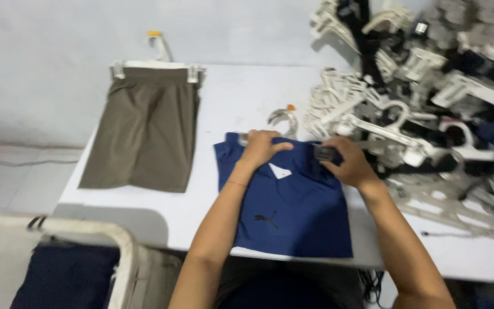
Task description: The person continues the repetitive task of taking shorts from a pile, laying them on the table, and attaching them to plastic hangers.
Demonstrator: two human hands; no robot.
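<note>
The blue shorts (293, 206) lie flat on the table (224, 103), waistband away from the person, so a hanger (284, 119) can clip on. The left hand (261, 146) presses the waistband, fingers together; the right hand (347, 160) pinches a clip (326, 153). One olive pair (144, 129) lies already hung; hangers (407, 103) pile uncounted to the right.

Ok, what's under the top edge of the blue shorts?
A clear hanger hook pokes out above the blue shorts. Left hand and right hand cover the waistband, hiding the hanger's bar and clips.
</note>
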